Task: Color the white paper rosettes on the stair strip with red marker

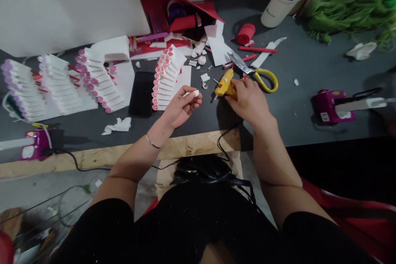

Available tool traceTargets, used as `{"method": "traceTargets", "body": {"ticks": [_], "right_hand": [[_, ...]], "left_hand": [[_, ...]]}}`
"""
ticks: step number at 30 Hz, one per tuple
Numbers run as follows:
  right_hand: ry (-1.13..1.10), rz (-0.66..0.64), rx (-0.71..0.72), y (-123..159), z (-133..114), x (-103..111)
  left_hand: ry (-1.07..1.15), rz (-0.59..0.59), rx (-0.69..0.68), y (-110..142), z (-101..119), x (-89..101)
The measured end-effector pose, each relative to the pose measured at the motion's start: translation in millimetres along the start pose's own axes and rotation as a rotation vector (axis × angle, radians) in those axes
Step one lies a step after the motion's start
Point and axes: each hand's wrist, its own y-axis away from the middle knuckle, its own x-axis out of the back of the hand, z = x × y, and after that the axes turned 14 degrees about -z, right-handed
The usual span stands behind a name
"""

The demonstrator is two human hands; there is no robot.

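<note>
My left hand [185,105] is above the table's front half, thumb and forefinger closed on a small white piece [196,93]. Its other fingers curl loosely. To the right, my right hand [250,101] grips a yellow glue gun [225,82] by its handle; the palm side is hidden. Just beyond that hand lie scissors with yellow handles [266,81], blades apart. Left of my left hand, a row of white paper sticks with red-and-white rose-like tips [161,70] rests on white sheets.
A black phone [141,94] lies beside rows of purple-tipped paper sticks [93,78]. Paper scraps and a red roll [246,33] are scattered behind. A white tumbler [280,4], green strands [343,12] and a purple power adapter [332,107] stand rightward. A black cable [221,144] crosses the front edge.
</note>
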Motion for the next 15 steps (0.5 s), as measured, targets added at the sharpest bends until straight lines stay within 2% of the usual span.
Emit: {"method": "traceTargets", "body": {"ticks": [5,9,11,15], "right_hand": [[0.132,-0.077,-0.05,-1.9,-1.6,-6.6],[0.048,-0.037,-0.056,-8.7,1.6,1.6],[-0.125,0.026,-0.024,-9.3,5.5,9.7],[-0.708,0.102,0.084,-10.1,-2.6,24.3]], "left_hand": [[-0.017,-0.037,-0.039,-2.4,-0.3,4.0],[-0.013,-0.04,-0.074,-6.7,-1.0,9.3],[-0.003,-0.028,-0.074,-8.0,-1.3,10.0],[0.025,0.011,-0.037,-7.6,-1.4,6.1]]}}
